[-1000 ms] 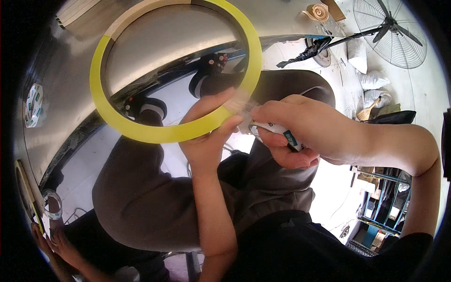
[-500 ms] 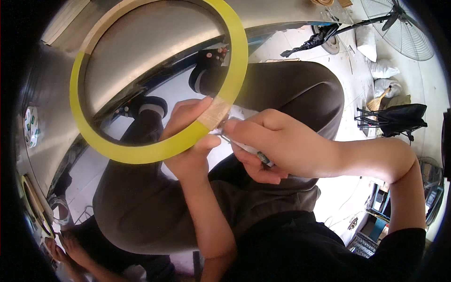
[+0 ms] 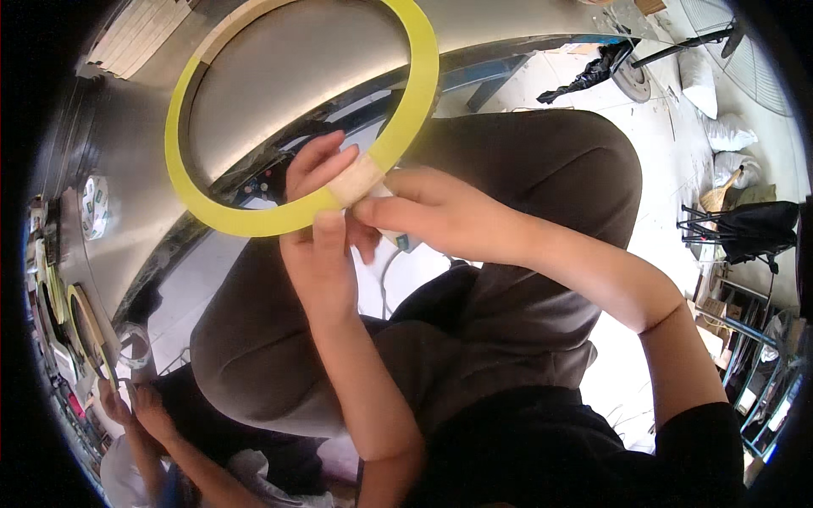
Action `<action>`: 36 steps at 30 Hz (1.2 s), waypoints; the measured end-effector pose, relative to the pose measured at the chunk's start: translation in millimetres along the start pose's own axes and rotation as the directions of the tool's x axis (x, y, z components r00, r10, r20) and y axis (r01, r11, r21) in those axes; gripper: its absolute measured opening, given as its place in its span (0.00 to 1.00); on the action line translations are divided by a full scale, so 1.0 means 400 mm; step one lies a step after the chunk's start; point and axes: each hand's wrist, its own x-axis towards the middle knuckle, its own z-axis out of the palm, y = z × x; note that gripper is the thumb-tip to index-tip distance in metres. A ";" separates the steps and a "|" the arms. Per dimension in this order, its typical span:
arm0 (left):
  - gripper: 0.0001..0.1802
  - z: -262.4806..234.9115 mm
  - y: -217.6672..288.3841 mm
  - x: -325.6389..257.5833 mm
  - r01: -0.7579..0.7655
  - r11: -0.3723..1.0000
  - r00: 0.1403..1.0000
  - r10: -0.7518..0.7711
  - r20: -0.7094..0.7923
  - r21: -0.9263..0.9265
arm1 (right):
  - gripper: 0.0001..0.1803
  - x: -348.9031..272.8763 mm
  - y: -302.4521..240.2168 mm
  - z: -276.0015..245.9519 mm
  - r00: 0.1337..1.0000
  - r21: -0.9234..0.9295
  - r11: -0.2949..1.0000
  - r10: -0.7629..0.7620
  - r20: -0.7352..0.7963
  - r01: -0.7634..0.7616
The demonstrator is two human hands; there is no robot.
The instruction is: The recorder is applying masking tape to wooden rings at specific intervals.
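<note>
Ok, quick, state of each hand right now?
Left hand: closed, holding the yellow ring.
Right hand: closed, holding a white tape roll, partly hidden.

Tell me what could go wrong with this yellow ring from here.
The left hand grips the ring only at its near side, so the far side might dip toward the metal table. The right hand holds a tape roll close to the pale patch; it could slip.
</note>
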 end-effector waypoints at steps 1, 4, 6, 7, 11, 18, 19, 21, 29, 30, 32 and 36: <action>0.32 0.006 0.004 -0.001 -0.006 1.000 1.000 0.006 0.001 0.006 | 0.19 -0.003 0.009 -0.008 1.000 0.001 1.000 -0.009 0.002 0.009; 0.33 0.004 0.015 -0.022 -0.087 0.935 0.974 0.152 -0.166 0.344 | 0.16 -0.038 -0.014 -0.023 0.926 -0.642 0.766 -0.267 -0.268 0.035; 0.31 0.042 0.033 -0.045 -0.011 0.988 0.961 0.053 -0.270 0.156 | 0.17 -0.089 -0.072 -0.036 0.851 -0.820 0.567 -0.465 -0.244 0.075; 0.29 0.054 0.042 -0.060 0.058 0.997 0.933 -0.071 -0.353 -0.048 | 0.18 -0.095 -0.093 -0.036 0.756 -0.941 0.332 -0.632 -0.171 0.065; 0.26 0.131 0.057 -0.062 0.010 0.966 0.972 -0.069 -0.223 -0.257 | 0.17 -0.025 -0.144 -0.070 0.645 -0.958 -0.007 -0.738 0.197 0.286; 0.27 0.120 0.061 -0.061 0.149 0.932 0.949 -0.229 -0.217 -0.331 | 0.14 0.041 -0.114 -0.079 0.692 -0.880 0.022 -0.628 0.357 0.474; 0.27 0.116 0.056 -0.052 0.085 0.921 0.967 -0.168 -0.190 -0.381 | 0.14 0.046 -0.115 -0.076 0.680 -0.886 0.017 -0.648 0.343 0.463; 0.27 0.119 0.064 -0.039 0.025 0.897 0.968 -0.132 -0.214 -0.441 | 0.13 0.056 -0.119 -0.067 0.675 -0.887 0.015 -0.654 0.341 0.462; 0.26 0.092 0.071 -0.020 -0.046 0.953 0.985 -0.007 -0.174 -0.299 | 0.10 0.104 -0.232 -0.290 0.429 -0.988 0.084 -0.893 -0.132 -0.131; 0.26 0.092 0.072 -0.016 -0.033 0.951 0.988 -0.016 -0.155 -0.308 | 0.12 0.133 -0.237 -0.373 0.448 -0.961 -0.030 -0.889 -0.100 -0.273; 0.25 0.117 0.047 -0.003 -0.021 0.955 0.991 -0.020 -0.134 -0.295 | 0.16 0.149 -0.234 -0.512 0.581 -0.872 -0.143 -0.793 -0.182 -0.468; 0.17 0.094 0.026 -0.001 -0.052 0.964 0.985 0.006 -0.173 -0.262 | 0.19 0.192 -0.272 -0.523 0.799 -0.764 -0.409 -0.559 -0.223 -0.500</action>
